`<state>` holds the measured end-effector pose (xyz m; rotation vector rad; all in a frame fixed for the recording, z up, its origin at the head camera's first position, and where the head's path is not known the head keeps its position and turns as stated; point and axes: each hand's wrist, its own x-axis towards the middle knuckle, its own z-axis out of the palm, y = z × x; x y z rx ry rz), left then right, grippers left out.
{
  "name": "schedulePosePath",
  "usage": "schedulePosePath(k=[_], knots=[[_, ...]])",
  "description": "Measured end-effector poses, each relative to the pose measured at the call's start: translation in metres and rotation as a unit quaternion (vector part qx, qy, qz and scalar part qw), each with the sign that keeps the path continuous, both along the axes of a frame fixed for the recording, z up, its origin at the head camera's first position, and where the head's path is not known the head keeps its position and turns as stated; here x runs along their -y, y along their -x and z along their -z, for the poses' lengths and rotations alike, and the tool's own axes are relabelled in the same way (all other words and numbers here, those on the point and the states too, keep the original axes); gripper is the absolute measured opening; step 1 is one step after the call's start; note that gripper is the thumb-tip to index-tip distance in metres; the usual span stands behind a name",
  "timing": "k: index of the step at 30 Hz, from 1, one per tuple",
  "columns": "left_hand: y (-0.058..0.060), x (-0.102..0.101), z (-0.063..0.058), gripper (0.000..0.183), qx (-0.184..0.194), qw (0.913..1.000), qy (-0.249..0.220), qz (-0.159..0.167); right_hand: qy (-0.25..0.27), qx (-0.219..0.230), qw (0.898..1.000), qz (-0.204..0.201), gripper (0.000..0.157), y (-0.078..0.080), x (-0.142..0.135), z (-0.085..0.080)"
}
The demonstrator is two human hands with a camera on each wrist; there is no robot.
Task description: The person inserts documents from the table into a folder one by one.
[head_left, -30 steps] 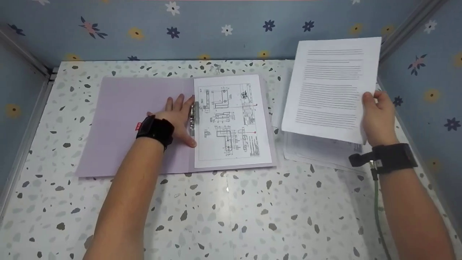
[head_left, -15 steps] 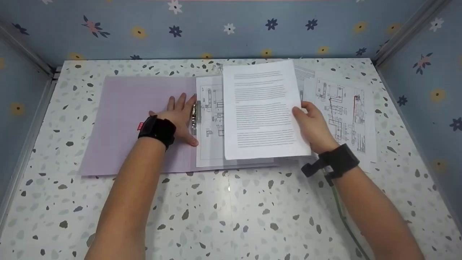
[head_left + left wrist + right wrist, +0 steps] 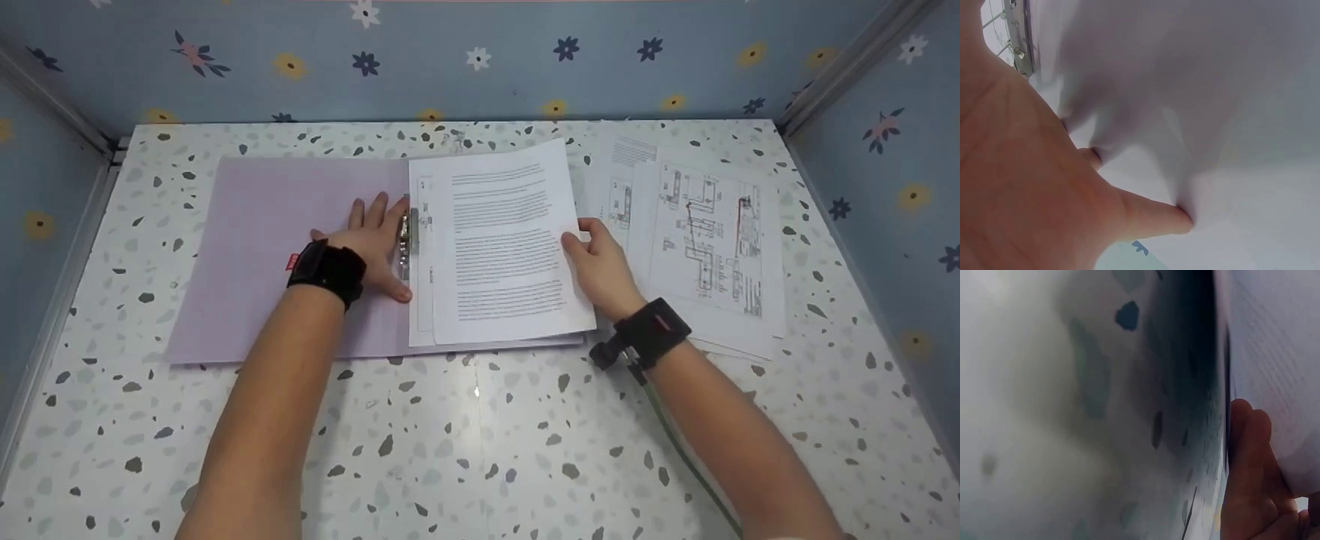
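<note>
A lilac ring binder (image 3: 262, 217) lies spread flat on the speckled table. My left hand (image 3: 375, 251) rests on its left cover with fingers spread, beside the metal ring mechanism (image 3: 405, 240). Between thumb and fingers, my right hand (image 3: 604, 266) pinches the right edge of a printed text sheet (image 3: 506, 255); whether it is a single sheet I cannot tell. That sheet covers most of a drawing sheet (image 3: 422, 307) in the binder's right side. Its left edge stands a little right of the rings. In the right wrist view, the fingers (image 3: 1249, 444) are against the paper (image 3: 1275, 343).
Loose drawing sheets (image 3: 712, 240) lie overlapping on the table (image 3: 480, 435) to the right of the binder. A flower-patterned wall (image 3: 420, 60) rises behind the table. A green cable (image 3: 690, 457) runs down from the right wrist camera.
My right hand has brought the text sheet leftward and down from above the loose sheets to over the binder's right side. The left hand has stayed in place.
</note>
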<state>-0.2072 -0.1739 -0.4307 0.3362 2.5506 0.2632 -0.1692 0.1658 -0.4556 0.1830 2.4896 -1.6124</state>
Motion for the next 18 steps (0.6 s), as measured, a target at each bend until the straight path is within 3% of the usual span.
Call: schedulePosePath(k=[12, 18], knots=[[0.001, 0.0, 0.003, 0.141, -0.002, 1.0, -0.001, -0.002, -0.049, -0.005, 0.999, -0.014, 0.042, 0.003, 0.016, 0.011], [0.013, 0.002, 0.016, 0.152, 0.019, 0.9996, 0.015, -0.013, -0.077, -0.001, 0.997, -0.022, 0.04, 0.005, 0.019, 0.012]])
